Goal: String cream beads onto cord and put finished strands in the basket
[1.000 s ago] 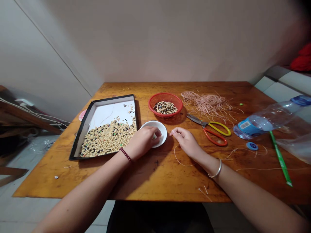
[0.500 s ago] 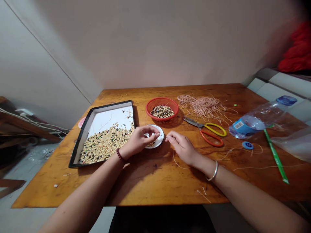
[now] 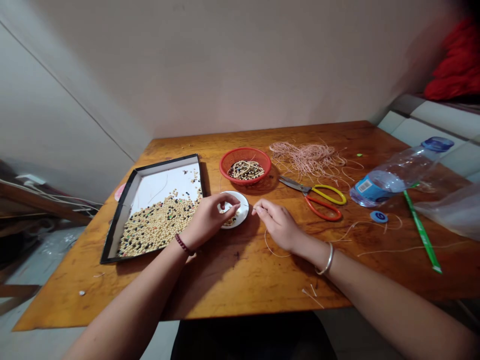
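My right hand (image 3: 276,223) is closed, thumb against forefinger, on the end of a thin pale cord (image 3: 270,249) that loops down onto the table. A fine dark tip, perhaps a needle, shows faintly ahead of these fingers. My left hand (image 3: 212,216) is over the left side of a small white plate (image 3: 244,200), with thumb and forefinger pinched; whatever is between them is too small to make out. A few beads (image 3: 233,220) lie on the plate, partly hidden by this hand. Left of it stands a black-rimmed tray (image 3: 125,206) of cream and dark beads (image 3: 161,225).
Behind the plate sits a red basket (image 3: 225,172) with strung beads (image 3: 245,170). Pink cord (image 3: 305,159) lies in a tangle beside scissors (image 3: 324,202). Farther right are a plastic bottle (image 3: 397,172), a blue cap (image 3: 378,216) and a green strip (image 3: 423,232).
My left hand has drawn slightly away from the right fingertips, widening the gap between them. My right hand keeps its pinch. The whole view has shifted a little.
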Motion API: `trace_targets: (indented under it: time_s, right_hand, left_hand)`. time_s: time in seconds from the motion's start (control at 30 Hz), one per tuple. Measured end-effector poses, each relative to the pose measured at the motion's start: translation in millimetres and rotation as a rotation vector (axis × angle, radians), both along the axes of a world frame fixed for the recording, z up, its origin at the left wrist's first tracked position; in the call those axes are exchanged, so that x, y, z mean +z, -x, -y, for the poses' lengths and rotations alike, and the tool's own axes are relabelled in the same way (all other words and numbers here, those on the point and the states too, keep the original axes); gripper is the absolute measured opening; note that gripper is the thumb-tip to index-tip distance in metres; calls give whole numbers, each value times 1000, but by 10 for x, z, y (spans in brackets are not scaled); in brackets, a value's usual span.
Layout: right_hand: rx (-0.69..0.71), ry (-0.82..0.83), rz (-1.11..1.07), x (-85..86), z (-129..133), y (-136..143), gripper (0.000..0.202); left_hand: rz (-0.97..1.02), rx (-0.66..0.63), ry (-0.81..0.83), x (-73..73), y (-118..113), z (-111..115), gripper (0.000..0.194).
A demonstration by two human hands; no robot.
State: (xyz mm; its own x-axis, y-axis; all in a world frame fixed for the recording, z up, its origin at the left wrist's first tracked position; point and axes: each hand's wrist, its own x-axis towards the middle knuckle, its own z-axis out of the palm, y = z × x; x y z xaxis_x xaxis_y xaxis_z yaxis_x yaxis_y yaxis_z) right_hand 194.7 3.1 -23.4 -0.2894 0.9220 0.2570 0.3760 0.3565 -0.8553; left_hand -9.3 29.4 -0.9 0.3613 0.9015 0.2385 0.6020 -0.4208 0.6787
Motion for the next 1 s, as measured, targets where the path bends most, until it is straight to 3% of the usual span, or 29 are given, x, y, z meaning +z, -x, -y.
trace_targets:
  time_s: [0.1,0.2,0.47,1.0]
  right_hand:
    - [-18,10,18,-24,-14,3,24]
    - [-25,27,53,-37,-23,3,24]
    - [-19,39,127,-52,-27,-2,25]
    - [-5,40,169,-51,-21,-1,25]
  left_hand:
    - [-173,21,-75,-20,10,1,14]
    - [-217,1,-75,-37,12,2,13]
    - [-2,-53,5,-7,-21,22,19]
    - [-8,-37,-16,-13,-41,45,16]
